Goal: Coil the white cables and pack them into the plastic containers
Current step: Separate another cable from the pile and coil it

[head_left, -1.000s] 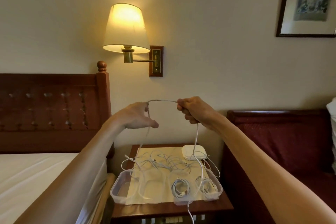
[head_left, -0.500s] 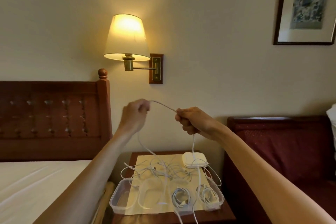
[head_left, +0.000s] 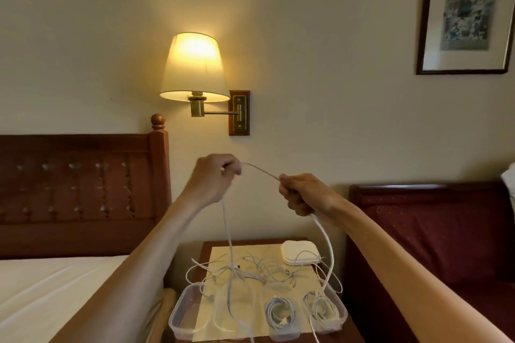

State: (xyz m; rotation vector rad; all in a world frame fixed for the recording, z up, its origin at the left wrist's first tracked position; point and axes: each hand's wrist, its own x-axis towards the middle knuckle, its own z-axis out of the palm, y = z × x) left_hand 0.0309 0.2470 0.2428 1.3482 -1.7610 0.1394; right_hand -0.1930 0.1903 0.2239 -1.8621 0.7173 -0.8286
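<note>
Head view: left hand (head_left: 213, 175) and right hand (head_left: 303, 193) both fisted around one white cable (head_left: 260, 171), stretched between them above the nightstand (head_left: 204, 256). Below, loose cables (head_left: 250, 267) tangled behind clear plastic containers (head_left: 184, 312), two coils (head_left: 280, 312) already inside.

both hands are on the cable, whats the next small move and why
Probably bring the left hand across to the right hand to fold the short span of cable into a first loop. Both hands grip it, with long tails hanging down to the nightstand, still uncoiled.
</note>
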